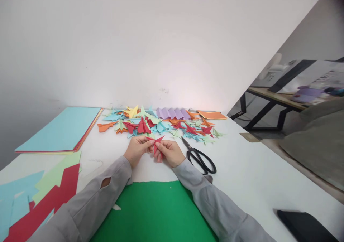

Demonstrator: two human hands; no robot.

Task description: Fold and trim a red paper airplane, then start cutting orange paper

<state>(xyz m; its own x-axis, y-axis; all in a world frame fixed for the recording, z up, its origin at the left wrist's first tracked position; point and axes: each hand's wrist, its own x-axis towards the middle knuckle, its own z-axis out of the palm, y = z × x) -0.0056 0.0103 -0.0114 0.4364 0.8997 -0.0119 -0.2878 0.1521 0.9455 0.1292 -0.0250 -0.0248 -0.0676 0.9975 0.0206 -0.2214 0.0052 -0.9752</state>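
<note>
Between both hands is a small red folded paper star (155, 145), its points sticking out past my fingers. My left hand (137, 149) pinches its left side between thumb and fingers. On the other side my right hand (170, 152) pinches it too, thumb on top. Part of the star is hidden by the fingers. Just right of my right hand lie black-handled scissors (200, 158), blades pointing away toward the pile. A heap of folded paper pieces (143, 126) in several colours, planes and stars among them, lies right beyond my hands.
A green sheet (156, 211) lies under my forearms. At left are a stack of coloured paper (61, 127) and paper scraps (61, 184). A purple pleated strip (173, 113) and orange paper (213, 115) lie by the wall. A black flat object (303, 224) is at lower right.
</note>
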